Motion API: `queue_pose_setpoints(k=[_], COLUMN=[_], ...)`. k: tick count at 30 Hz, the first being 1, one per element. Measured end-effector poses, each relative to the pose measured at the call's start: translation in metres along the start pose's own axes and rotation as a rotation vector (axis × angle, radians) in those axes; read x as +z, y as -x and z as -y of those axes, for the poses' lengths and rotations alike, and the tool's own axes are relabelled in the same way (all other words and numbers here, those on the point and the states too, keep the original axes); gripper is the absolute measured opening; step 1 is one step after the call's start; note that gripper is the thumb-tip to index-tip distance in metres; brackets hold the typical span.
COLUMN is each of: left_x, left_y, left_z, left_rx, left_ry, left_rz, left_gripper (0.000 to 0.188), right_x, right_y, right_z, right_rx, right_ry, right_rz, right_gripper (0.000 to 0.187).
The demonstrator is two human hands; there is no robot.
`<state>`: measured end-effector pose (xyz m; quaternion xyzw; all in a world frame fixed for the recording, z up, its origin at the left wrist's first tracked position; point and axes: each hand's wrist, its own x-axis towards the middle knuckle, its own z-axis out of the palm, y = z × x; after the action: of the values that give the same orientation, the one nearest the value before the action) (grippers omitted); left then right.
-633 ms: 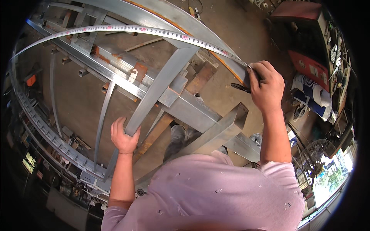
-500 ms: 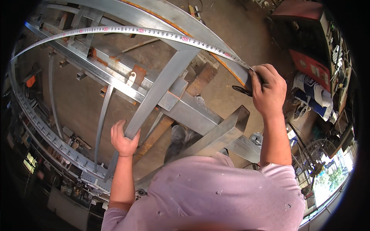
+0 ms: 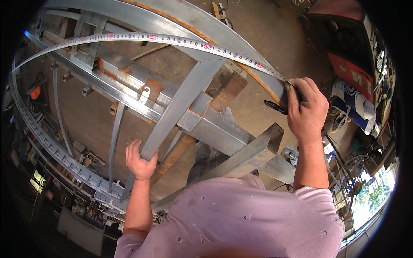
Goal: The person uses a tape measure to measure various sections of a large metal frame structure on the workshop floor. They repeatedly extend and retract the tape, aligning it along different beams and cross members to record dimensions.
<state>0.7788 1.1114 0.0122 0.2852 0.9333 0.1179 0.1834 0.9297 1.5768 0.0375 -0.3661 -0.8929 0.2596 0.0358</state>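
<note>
My right hand [image 3: 307, 105] is closed around a tape measure, whose case is mostly hidden by the fingers. A black strap loop [image 3: 275, 106] hangs beside that hand. From the fingers, the white tape blade [image 3: 179, 41] arcs out to the far left, passing over a long curved grey steel beam [image 3: 189, 21] with a rusty orange edge. On the left, my left hand [image 3: 141, 160] wraps the lower part of a slanting grey metal tube [image 3: 180, 105], thumb on one side and fingers on the other. The tube's upper end meets the curved beam.
A long steel rail [image 3: 137, 107] and a thick square tube [image 3: 223, 131] cross beneath the slanting tube. Close to my body, another open-ended square tube [image 3: 254, 150] juts up. A red and black cabinet [image 3: 344, 38] stands at the right, with a wire fan guard [image 3: 357, 172] nearer me.
The view has shifted slightly. My right hand and the tape measure appear a little farther right and lower. My left hand keeps its hold on the slanting tube.
</note>
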Motion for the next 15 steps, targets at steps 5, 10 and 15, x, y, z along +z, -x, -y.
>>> queue_pose_setpoints(k=[5,10,15], left_x=[0.0018,0.0025,0.0012], left_y=[0.0014,0.0012,0.0000], left_z=[0.0005,0.0021,0.0002], left_rx=[-0.013,-0.007,-0.003], left_ry=[0.002,0.023,0.013], left_rz=[-0.004,-0.003,0.007], left_gripper=[0.062,0.063,0.062], right_x=[0.0003,0.0011,0.0012], right_y=[0.0001,-0.0001,0.0007], right_z=[0.0001,-0.0006,-0.0008], right_rx=[0.024,0.027,0.039], right_ry=[0.013,0.016,0.013], right_rz=[0.015,0.021,0.021], right_gripper=[0.005,0.005,0.006])
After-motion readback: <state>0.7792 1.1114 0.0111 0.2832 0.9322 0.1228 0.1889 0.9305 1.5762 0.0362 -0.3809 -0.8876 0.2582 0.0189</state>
